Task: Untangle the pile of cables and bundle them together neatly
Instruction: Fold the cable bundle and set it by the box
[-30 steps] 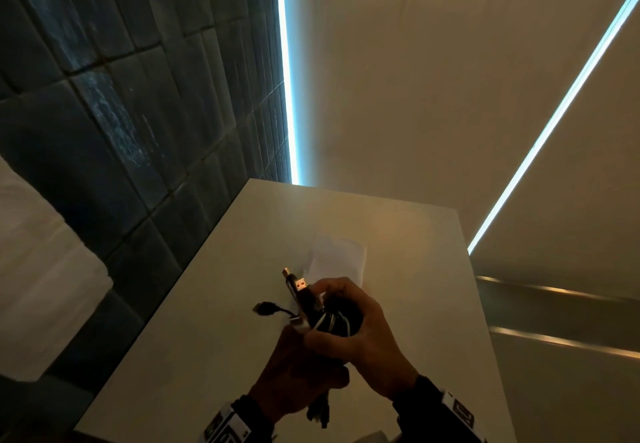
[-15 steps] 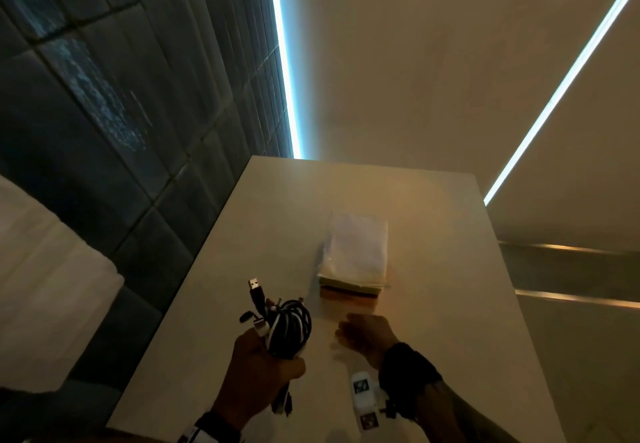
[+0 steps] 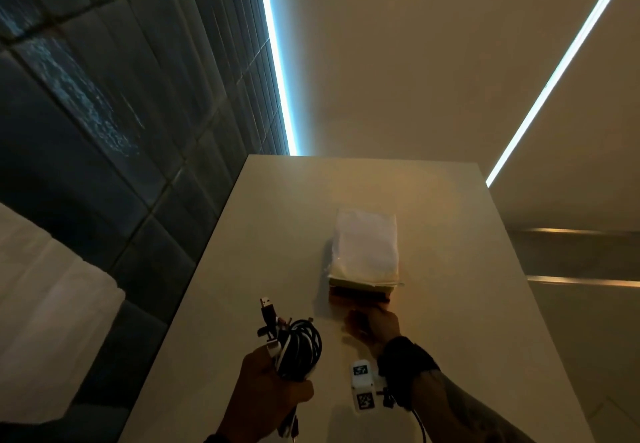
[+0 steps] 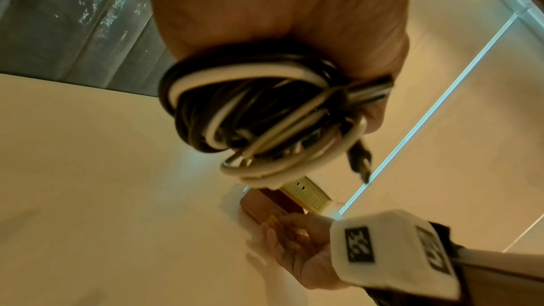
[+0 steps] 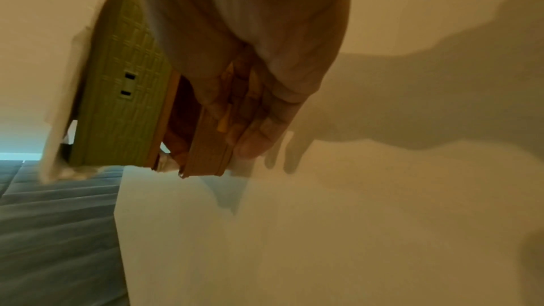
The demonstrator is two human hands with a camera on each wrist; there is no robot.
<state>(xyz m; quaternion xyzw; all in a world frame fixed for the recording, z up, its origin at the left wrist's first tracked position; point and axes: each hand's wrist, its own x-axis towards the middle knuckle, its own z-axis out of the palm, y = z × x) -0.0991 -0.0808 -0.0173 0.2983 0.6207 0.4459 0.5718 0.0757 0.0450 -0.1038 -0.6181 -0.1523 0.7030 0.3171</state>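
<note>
Your left hand point(image 3: 266, 394) has its fingers wrapped round the bundle of cables point(image 3: 299, 347), black and white loops coiled together and standing up out of your fist above the table point(image 3: 221, 304). A USB plug point(image 3: 266, 304) pokes up past your fingertips, and a few loose ends hang down below the heel of your hand. In the left wrist view the coil point(image 4: 250, 111) sits pressed against your curled fingers, white strands crossing over the black ones.

Your right hand point(image 3: 372, 326) reaches forward to the box point(image 3: 363, 245), which lies on the table just beyond your fingertips, wrapped in a pale plastic bag. In the right wrist view your fingers point(image 5: 259, 134) lie nearly straight against the brown near edge of the box point(image 5: 117, 101) (its green ribbed side shows beside them), touching it rather than curling round it. Between your two hands the table is bare, and the cables are well apart from the box.
</note>
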